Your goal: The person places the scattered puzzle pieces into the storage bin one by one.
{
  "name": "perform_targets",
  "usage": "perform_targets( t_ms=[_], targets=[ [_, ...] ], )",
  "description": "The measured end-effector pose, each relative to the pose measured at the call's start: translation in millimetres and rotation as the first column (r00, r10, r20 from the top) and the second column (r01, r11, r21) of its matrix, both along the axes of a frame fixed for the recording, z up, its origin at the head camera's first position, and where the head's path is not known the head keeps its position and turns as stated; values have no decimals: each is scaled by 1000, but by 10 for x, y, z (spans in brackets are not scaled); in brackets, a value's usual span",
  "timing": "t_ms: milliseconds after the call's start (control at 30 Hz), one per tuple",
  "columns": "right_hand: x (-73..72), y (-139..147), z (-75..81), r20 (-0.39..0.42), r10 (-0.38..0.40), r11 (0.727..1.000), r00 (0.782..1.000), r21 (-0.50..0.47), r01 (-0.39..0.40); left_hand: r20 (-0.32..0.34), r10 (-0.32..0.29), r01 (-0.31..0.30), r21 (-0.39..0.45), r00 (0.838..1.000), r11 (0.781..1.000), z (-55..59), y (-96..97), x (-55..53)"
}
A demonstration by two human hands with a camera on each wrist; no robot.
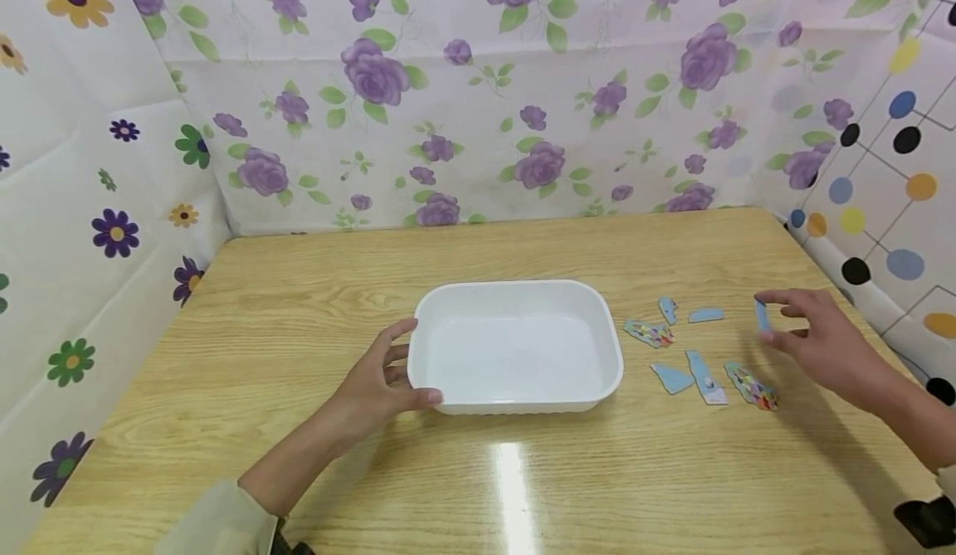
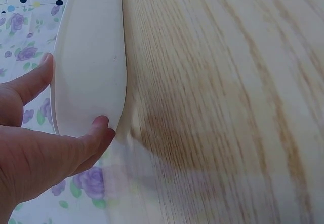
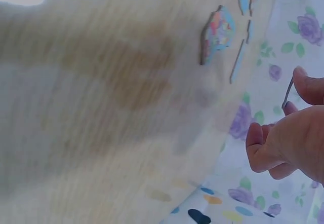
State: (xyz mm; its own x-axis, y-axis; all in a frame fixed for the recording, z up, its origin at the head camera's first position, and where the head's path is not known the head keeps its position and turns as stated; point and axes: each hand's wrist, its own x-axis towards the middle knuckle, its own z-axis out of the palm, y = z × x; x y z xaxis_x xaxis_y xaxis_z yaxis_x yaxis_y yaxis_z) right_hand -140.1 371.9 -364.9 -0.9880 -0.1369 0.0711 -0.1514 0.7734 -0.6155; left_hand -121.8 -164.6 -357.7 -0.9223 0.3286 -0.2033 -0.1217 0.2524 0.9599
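A white plastic basin [image 1: 515, 348] with rounded corners stands on the wooden table. My left hand [image 1: 377, 377] holds its near left corner, the thumb on the front rim and the fingers along the left side. In the left wrist view the same hand [image 2: 55, 143] spans the basin's end wall [image 2: 91, 57]. Over the right side of the table, my right hand [image 1: 829, 343] pinches a narrow blue puzzle piece [image 1: 762, 315] between thumb and fingers. The right wrist view shows this piece [image 3: 287, 93] edge-on, raised off the table.
Several flat puzzle pieces lie right of the basin: a plain blue triangle [image 1: 672, 378], a long blue piece [image 1: 705, 377], a multicoloured piece [image 1: 752, 387], another colourful one [image 1: 650, 333] and small blue ones [image 1: 705, 315]. Flowered and dotted cloths [image 1: 538, 99] surround the table [image 1: 299, 331].
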Motion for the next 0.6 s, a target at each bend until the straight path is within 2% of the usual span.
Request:
perform_targets(
  t_ms=[233, 600],
  targets=[
    [-79, -99, 93, -2, 39, 999, 999, 5, -39, -1, 9, -9, 0, 1000, 1000, -12, -4, -8],
    [-212, -354, 337, 24, 85, 996, 996, -20, -84, 2, 22, -22, 1, 1000, 1000, -10, 1, -15]
  ],
)
